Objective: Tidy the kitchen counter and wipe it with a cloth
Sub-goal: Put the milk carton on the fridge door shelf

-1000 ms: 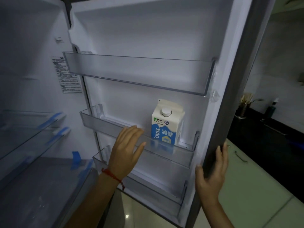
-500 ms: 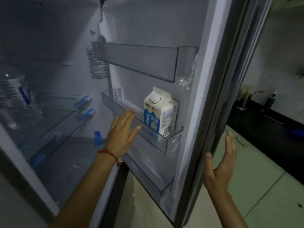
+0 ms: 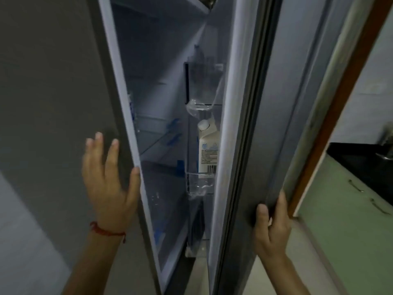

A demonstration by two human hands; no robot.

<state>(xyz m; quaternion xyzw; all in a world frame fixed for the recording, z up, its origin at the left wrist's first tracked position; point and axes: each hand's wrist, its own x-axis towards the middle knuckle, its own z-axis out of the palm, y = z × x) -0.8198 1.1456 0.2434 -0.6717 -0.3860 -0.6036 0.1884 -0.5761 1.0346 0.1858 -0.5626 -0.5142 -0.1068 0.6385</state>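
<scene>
Grey metal is filling most of the view: the fridge door (image 3: 251, 145) is standing nearly closed, leaving only a narrow gap between its inner edge and the fridge cabinet (image 3: 63, 103). The left hand (image 3: 108, 182) is lying flat against the front edge of the cabinet, its fingers straight and spread wide, the thumb touching the pale door seal (image 3: 127, 116), and it is holding nothing. A red string bracelet (image 3: 106, 231) is circling that wrist. The right hand (image 3: 272, 228) is gripping the outer edge of the door, with the thumb pressing on the near face and the other fingers curling round behind the edge. Between the two hands, and higher than both, a white milk carton (image 3: 207, 150) is standing upright in a clear door shelf (image 3: 200, 188), its round cap at the top and a barcode showing low on its side. Above the carton, another clear door shelf (image 3: 202, 86) is catching a little light. Just beyond the left thumb, glass shelves with blue tape (image 3: 172, 133) are sitting inside the dim cabinet. To the right of the right hand, a pale green cupboard front (image 3: 340, 220) is running under a black kitchen counter (image 3: 361, 167), and what is standing on that counter is too blurred to tell.
</scene>
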